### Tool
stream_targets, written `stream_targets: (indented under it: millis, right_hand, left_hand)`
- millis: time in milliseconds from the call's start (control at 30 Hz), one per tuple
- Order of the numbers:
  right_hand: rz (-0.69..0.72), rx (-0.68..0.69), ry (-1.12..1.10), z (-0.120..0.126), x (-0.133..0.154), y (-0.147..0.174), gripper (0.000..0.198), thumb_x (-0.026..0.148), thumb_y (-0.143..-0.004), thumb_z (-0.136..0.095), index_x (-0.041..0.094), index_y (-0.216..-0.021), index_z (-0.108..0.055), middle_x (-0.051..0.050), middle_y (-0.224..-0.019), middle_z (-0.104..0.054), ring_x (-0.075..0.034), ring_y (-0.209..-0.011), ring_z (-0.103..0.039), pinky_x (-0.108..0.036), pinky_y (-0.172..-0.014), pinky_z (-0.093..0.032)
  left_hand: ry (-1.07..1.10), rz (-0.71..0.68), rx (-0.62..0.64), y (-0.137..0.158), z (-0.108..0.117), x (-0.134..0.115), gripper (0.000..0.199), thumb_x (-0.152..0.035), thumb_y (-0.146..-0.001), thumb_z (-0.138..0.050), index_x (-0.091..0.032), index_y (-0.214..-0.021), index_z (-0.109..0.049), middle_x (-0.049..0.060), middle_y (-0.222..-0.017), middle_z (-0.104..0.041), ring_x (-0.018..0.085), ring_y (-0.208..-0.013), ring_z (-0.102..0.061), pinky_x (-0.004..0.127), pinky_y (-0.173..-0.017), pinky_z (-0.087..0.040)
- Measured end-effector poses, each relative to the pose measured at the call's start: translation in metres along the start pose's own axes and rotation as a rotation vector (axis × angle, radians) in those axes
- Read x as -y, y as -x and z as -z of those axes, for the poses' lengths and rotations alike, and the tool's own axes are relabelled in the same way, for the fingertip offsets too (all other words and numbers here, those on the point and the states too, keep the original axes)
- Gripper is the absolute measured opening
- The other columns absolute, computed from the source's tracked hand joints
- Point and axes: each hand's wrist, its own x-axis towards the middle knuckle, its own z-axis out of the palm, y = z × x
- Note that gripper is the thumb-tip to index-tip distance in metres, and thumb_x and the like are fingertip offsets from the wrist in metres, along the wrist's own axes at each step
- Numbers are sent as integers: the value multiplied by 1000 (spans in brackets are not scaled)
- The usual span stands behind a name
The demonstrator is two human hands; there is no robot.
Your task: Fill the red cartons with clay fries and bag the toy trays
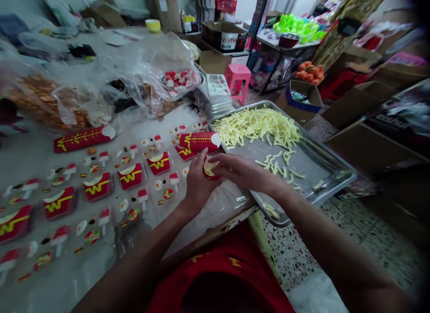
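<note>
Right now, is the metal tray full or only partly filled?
Partly filled: the metal tray has pale fry-shaped pieces heaped at its far end, while bare metal shows between scattered ones nearer.

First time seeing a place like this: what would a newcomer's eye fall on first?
Probably the pale, fry-like sticks heaped in the metal tray, right of the hands. Next, the red boxes in a row on the near table, then the bright green heap at the back.
</note>
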Motion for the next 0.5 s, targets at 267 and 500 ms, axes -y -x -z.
stream_targets:
  millis: [267, 500]
  right_hand:
    - [-298, -252, 99, -39, 5, 64, 28, 18, -89, -60, 29, -111, -75, -1, -103, -79, -20, -89, -73, -28, -76, -48]
    - [-314, -147, 354, -28, -6, 48, 39, 18, -87, -56, 25, -125, -63, -6, -100, -77, -22, -85, -71, -29, -66, -39]
  left_hand:
    - [5, 33, -35, 40, -42, -23, 87, -22, -76, -75, -16, -153, -35, 16, -127, -58, 30, -116, -55, 48, -105, -47]
    - [54, 44, 35, 39, -49, -29, 93, -20, -82, -68, -22, -160, -17, 16, -134, -56, 28, -120, -57, 47, -103, -50]
